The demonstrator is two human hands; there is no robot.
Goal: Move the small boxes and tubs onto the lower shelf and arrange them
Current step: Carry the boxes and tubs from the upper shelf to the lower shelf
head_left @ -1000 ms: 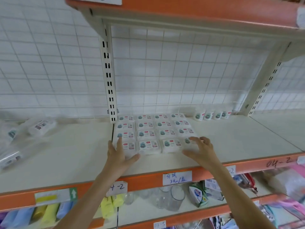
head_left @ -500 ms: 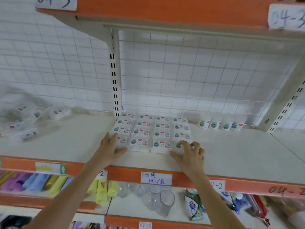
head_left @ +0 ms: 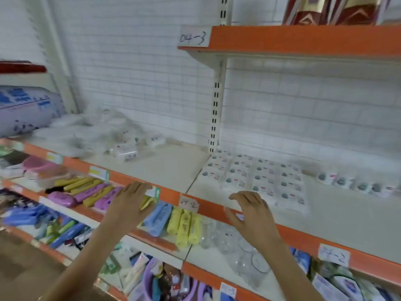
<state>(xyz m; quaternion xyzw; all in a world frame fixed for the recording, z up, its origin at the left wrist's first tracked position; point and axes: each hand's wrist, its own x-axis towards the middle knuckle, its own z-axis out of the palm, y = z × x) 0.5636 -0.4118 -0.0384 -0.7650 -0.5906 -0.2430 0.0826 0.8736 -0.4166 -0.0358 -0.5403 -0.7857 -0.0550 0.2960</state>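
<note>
Several small white boxes (head_left: 256, 177) lie in a tidy grid on the cream shelf (head_left: 165, 168), just right of the slotted upright. A short row of small white tubs (head_left: 351, 184) stands to their right. More small boxes in clear plastic wrap (head_left: 123, 146) lie in a loose heap on the shelf's left section. My left hand (head_left: 130, 203) hovers in front of the orange shelf edge with fingers straight, holding nothing. My right hand (head_left: 251, 211) hovers near the front of the grid, fingers loosely spread, touching nothing.
An orange-edged upper shelf (head_left: 303, 40) juts out above the right section. A large lilac pack (head_left: 26, 109) lies at far left. Below are coloured rolls (head_left: 184, 224), clear glasses (head_left: 234, 242) and other goods. The view is blurred.
Both hands have come off the grid of boxes and drawn back to the shelf's front edge. The view has swung left, bringing the wrapped heap into sight.
</note>
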